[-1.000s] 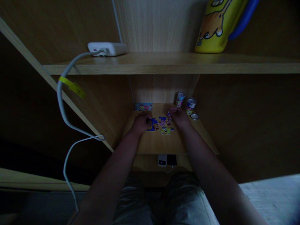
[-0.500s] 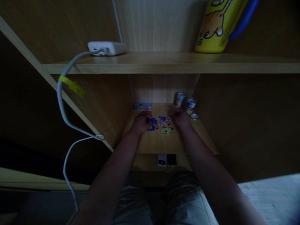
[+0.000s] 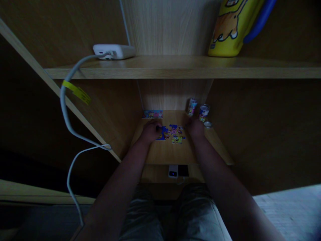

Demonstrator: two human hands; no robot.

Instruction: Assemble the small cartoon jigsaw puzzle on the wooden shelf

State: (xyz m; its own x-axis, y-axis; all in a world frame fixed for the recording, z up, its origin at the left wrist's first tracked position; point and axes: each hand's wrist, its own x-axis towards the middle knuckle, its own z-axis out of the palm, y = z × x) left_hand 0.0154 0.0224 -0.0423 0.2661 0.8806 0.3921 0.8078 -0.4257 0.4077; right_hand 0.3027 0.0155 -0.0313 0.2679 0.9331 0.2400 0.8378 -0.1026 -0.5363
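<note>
On the wooden board inside the cabinet lie colourful cartoon jigsaw pieces, partly joined. My left hand rests at the left edge of a blue joined section, fingers curled, with a small dark spot at the fingertips that I cannot make out. A pink and blue group lies in the middle, and a yellow piece sits just in front of it. My right hand is at the right side of the pieces; its fingers are dark and blurred, and whatever they hold is hidden.
A picture card lies at the back left. Behind my right hand stand two printed cans, with a round lid beside them. Overhead, a shelf carries a white charger with a hanging cable and a yellow mug.
My right hand has drawn its fingers in and lowered slightly toward the board, away from the cans. My left hand stays in nearly the same place, and the pieces look unmoved.
</note>
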